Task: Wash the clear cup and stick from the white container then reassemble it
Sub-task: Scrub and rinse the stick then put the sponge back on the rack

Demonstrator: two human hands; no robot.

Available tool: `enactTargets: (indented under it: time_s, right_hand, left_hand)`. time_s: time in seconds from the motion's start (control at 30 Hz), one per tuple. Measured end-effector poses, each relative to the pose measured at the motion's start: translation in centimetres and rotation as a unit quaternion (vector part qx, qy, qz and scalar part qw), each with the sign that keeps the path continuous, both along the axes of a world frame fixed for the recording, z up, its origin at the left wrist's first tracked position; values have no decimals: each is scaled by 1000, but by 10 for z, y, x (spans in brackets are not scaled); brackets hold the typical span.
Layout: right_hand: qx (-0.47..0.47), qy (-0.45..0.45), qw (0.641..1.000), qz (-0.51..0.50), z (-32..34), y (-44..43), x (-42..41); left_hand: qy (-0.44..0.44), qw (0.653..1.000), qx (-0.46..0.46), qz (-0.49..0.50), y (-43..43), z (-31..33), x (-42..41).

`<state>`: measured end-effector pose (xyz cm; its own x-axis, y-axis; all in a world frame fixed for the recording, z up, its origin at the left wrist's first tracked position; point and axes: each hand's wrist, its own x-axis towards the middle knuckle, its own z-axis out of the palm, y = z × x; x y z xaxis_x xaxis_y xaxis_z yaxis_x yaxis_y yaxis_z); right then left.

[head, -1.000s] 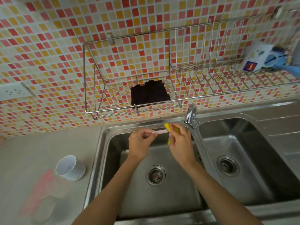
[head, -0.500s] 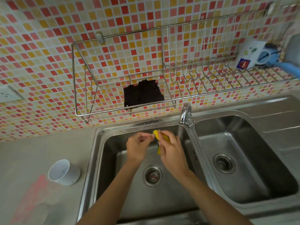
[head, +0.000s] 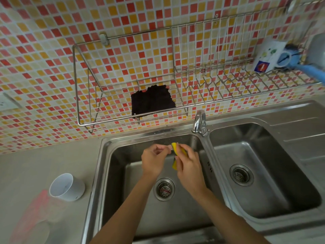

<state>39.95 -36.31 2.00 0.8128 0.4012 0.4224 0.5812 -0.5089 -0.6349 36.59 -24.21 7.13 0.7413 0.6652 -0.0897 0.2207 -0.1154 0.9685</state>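
Over the left sink basin (head: 123, 182), my left hand (head: 154, 160) pinches one end of a short pale pink stick (head: 169, 147). My right hand (head: 188, 164) grips a yellow sponge (head: 174, 156) folded round the stick's other end, so most of the stick is hidden. The two hands almost touch. The white container (head: 66, 187) lies tilted on the counter left of the sink, mouth facing up and left. A clear cup (head: 37, 224) shows only as a blurred, faint shape at the lower left of the counter.
A chrome tap (head: 199, 123) stands between the two basins, spout over the divider. The right basin (head: 263, 164) holds only its drain. A wire rack (head: 175, 76) on the tiled wall carries a dark cloth (head: 152, 101), a white box (head: 268, 56) and a blue brush (head: 299, 62).
The hands have closed together, so less of the pink stick shows between them. The sponge has slid along the stick toward my left hand. The view has drifted as my head moved.
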Motion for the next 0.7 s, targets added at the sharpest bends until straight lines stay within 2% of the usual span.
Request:
enactTargets:
  time_s: [0.07,0.17,0.33,0.4,0.47,0.6,0.63,0.7]
  right_hand:
    - [-1,-14,1000,7,-1,-3,-1]
    - [-7,23,999,-47,-11,-8,11]
    - [-77,-63,995,-11,-4,-2,20]
    - [-104,-96,990,0,1,-3,30]
    - [-140,-130,981,21,2,-5,40]
    - [-168,-170,968,70,3,-8,48]
    - [-167,-164,969,76,4,-8,50]
    - [-141,-107,981,75,5,-8,53]
  left_hand:
    - [-2,1000,-3,0,3,-1,-1]
    - [7,1000,7,-4,2,1,-5]
    - [54,998,30,-28,8,3,-8]
    - [78,992,79,-61,11,2,-12]
    - [98,972,176,-121,15,3,-16]
    - [62,919,332,-206,22,3,-21]
    - [51,915,344,-203,22,3,-21]
    - [47,933,312,-174,21,4,-21]
